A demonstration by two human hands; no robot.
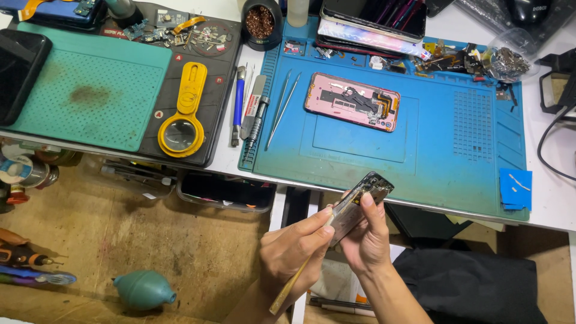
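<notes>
Hands | left hand (297, 249) grips brush (300, 273) (bristles hidden); right hand (366, 234) clasps circuit board (360, 204)

We cannot tell the brush tip (343, 207): it is hidden where it meets the phone board (360, 204), and the right hand (367, 237) covers the lower part of that board. Both forearms are cut off by the bottom edge. The stack of phones (372, 21) and the blue phone (57, 9) are cut by the top edge, the black phone (18, 72) by the left edge. Small parts in the heap (474, 60) are too small to tell apart. The black cable (549, 141) leaves at the right edge.
</notes>
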